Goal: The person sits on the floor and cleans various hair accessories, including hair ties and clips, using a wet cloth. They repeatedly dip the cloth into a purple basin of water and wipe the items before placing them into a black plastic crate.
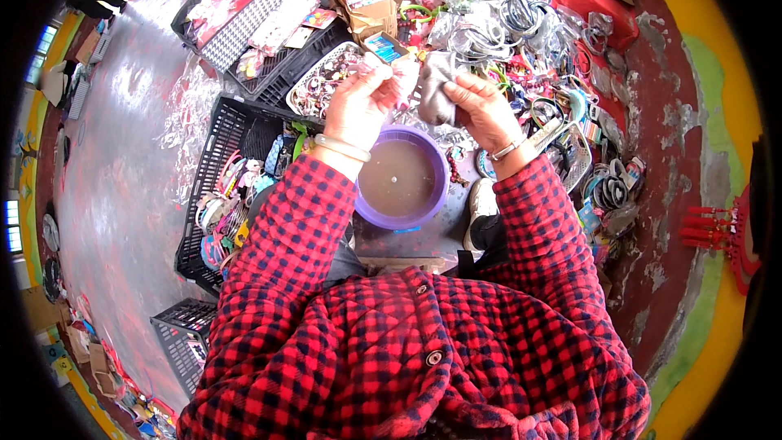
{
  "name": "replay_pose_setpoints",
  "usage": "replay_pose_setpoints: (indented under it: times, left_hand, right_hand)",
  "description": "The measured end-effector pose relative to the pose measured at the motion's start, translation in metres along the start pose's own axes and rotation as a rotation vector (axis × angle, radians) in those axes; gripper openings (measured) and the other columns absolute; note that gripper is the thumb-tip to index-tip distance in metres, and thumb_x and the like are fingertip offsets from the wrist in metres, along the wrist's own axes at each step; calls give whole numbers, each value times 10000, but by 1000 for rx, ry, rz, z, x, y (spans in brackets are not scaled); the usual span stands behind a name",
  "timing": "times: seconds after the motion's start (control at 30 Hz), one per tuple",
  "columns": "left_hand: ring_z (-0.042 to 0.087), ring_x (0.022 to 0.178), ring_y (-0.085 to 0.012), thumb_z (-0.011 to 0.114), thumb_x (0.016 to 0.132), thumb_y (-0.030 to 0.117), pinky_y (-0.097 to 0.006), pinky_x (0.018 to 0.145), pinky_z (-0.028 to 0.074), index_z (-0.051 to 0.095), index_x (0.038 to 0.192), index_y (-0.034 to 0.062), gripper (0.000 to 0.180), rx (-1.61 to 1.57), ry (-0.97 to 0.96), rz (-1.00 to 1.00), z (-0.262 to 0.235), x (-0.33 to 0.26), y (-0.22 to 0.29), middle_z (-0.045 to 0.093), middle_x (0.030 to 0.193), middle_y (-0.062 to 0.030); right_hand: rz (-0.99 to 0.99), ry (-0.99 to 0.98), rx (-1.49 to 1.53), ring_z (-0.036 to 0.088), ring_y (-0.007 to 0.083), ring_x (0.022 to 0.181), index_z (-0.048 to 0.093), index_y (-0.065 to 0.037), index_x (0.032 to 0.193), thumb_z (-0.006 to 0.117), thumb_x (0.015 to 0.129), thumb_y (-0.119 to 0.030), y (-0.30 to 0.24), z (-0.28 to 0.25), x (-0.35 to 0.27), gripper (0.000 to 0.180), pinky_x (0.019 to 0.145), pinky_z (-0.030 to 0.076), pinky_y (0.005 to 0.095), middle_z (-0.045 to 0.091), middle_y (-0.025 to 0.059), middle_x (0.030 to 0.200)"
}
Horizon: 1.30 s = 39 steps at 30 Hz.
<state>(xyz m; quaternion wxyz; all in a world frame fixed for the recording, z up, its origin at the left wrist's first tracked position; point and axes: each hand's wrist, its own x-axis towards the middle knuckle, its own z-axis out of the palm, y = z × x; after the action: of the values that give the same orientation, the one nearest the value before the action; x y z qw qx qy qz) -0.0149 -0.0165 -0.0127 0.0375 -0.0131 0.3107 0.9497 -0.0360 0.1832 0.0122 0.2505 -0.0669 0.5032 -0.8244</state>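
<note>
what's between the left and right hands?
Head view: a pinkish item in the left hand, then a grey cloth-like piece in the right hand.

Arms extend forward, left hand and right hand both pinching.

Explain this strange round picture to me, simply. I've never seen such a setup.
There is no machine here, only a person's two bare hands. A wide fisheye camera worn on the head looks down, so straight edges bend and the corners go black. The red-and-black checked sleeves are the wearer's own.

The left hand pinches a small pale-pink item, too unclear to name. The right hand grips a soft grey cloth.

Below them stands a round purple plastic basin of murky liquid. To the left, a black plastic crate holds colourful headbands; to the right lies a mixed heap of hair accessories, some in clear plastic bags.
</note>
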Motion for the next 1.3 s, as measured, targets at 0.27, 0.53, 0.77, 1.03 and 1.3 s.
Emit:
replay_pose_setpoints:
  times: [0.27, 0.53, 0.77, 1.03, 1.3]
  left_hand:
    - [619, 863, -202, 526, 869, 51, -308, 769, 529, 563, 1026, -18, 175, -36, -27, -130, 7, -6, -18, 613, 976, -122]
    - [597, 843, -176, 559, 857, 98, -279, 765, 499, 568, 1013, 15, 177, -35, 9, -208, 12, -10, -13, 609, 938, -94]
    - [516, 748, -127, 547, 867, 141, -258, 713, 440, 563, 907, 21, 127, -137, -101, -215, 18, -9, -12, 562, 813, -35]
    - [559, 741, -143, 564, 850, 101, -257, 673, 472, 545, 970, -12, 165, -182, -52, -223, 23, -11, -3, 586, 845, -70]
    - [554, 661, -176, 561, 854, 145, -288, 641, 466, 559, 900, -8, 160, -253, -100, -179, 1, -1, 17, 584, 733, -80]
  right_hand:
    - [-103, -29, -473, 516, 53, 751, 584, -5, 1050, 555, 860, -86, 19, -3, 6, 209, 680, 439, 216, 593, -23, 862]
    - [-68, -105, -702, 477, 49, 714, 588, -26, 1046, 567, 866, -162, 6, -7, 4, 226, 645, 424, 231, 575, -25, 818]
    - [-228, -124, -871, 528, 185, 656, 567, -12, 900, 529, 877, -185, 0, 13, -2, 179, 620, 428, 316, 554, 57, 704]
    - [-549, -172, -1062, 576, 256, 684, 553, -24, 1032, 492, 905, -229, 1, 16, -4, 249, 633, 449, 336, 584, 141, 772]
    - [-256, -215, -928, 543, 274, 654, 544, -2, 871, 527, 874, -184, -9, 17, -12, 183, 606, 425, 359, 516, 134, 674]
